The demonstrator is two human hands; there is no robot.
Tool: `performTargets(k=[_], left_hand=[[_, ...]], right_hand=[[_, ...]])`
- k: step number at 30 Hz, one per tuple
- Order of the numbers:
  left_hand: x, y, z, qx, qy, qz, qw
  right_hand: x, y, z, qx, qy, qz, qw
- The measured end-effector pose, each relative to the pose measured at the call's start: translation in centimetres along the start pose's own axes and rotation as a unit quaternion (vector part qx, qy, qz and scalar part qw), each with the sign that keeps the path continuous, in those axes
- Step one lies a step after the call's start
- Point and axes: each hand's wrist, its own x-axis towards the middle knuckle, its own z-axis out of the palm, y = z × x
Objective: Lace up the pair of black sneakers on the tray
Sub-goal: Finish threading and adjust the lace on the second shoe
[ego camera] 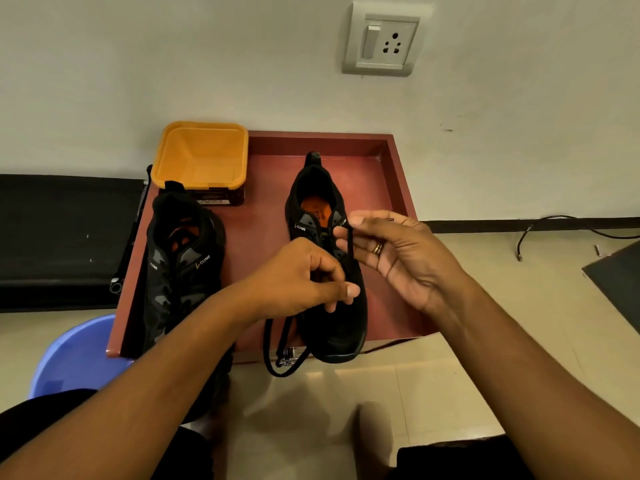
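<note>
Both hands, left and right, over the right sneaker on the tray, each pinching its lace.

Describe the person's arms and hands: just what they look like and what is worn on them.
The left forearm and right forearm are bare as far as the frame shows: no sleeve, watch or bracelet. The right hand wears a gold-coloured ring on one finger. The left hand shows no ring on the fingers in view. The visible nails look unpainted.
</note>
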Motion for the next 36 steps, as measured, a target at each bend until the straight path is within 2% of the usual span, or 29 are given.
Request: performTargets(k=[3, 5, 7, 9, 12, 18, 22, 26, 30, 36], left_hand=[[0.3, -0.1, 0.1, 0.015, -0.012, 0.0, 1.0], [0.3, -0.1, 0.0, 0.027, -0.006, -0.009, 1.0], [0.5, -0.3, -0.2, 0.068, 0.045, -0.01, 0.997], [0.8, -0.9, -0.7, 0.167, 0.144, -0.002, 0.975], [1.2, -1.2, -0.7, 0.25, 0.224, 0.0, 0.942], [2.1, -0.7, 0.4, 0.361, 0.238, -0.006, 0.902], [2.8, -0.5, 0.1, 0.332, 0.236, -0.046, 0.912], [3.3, -0.8, 0.6, 0.29, 0.234, -0.073, 0.925], [3.5, -1.2, 0.9, 0.274, 0.235, -0.077, 0.929], [3.5, -1.7, 1.1, 0.231, 0.25, -0.079, 0.937]], right_hand=[[0.1, -0.2, -0.4, 0.035, 0.041, -0.003, 0.999], [0.1, -0.3, -0.9, -0.01, 0.072, -0.006, 0.997], [0.2, -0.4, -1.6, -0.1, 0.109, -0.012, 0.989], [0.3, -0.4, -2.4, -0.194, 0.138, -0.028, 0.971], [0.4, -0.5, -3.2, -0.262, 0.127, -0.047, 0.955], [0.6, -0.5, -4.1, -0.291, 0.101, -0.075, 0.949], [0.7, 0.5, -4.2, -0.329, 0.093, -0.091, 0.935], [1.1, 1.7, -4.2, -0.367, 0.065, -0.069, 0.925], [1.4, 2.3, -4.1, -0.416, 0.043, -0.077, 0.905], [1.6, 2.8, -3.7, -0.471, 0.059, -0.099, 0.875]])
